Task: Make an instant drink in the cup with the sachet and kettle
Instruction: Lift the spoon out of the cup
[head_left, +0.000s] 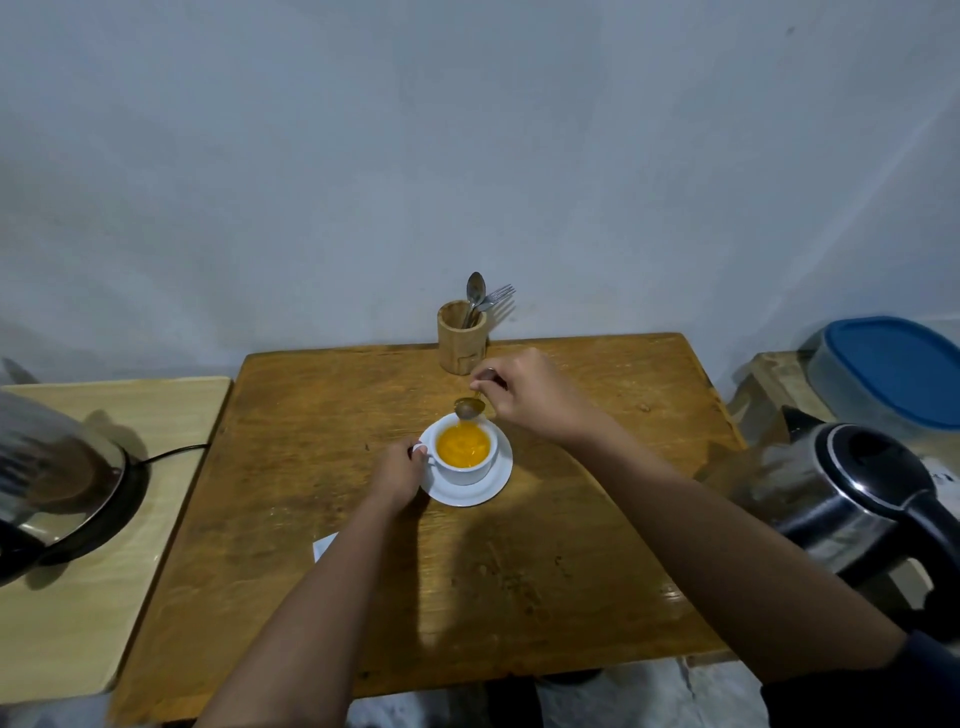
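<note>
The cup (464, 451) stands on its saucer (493, 488) near the middle of the bench (322, 426), already filled with an orange drink. The left hand (399, 470) is closed on the cup's handle, probably to keep the cup from sliding or turning on the saucer. The right hand (530, 397) pinches the handle of a spoon (469, 408) between its fingertips, and the bowl of the spoon hangs just over the far rim of the cup, so that any drops fall back into the drink and not on the wood.

The kettle (852, 499) is at the right edge of the bench, well apart from the cup, where it is out of the way. A white corner near the left forearm may be the sachet (324, 546), but most of it is hidden.

Judging by the colour, powder and water are both in, and the work is at stirring or just after it.
</note>
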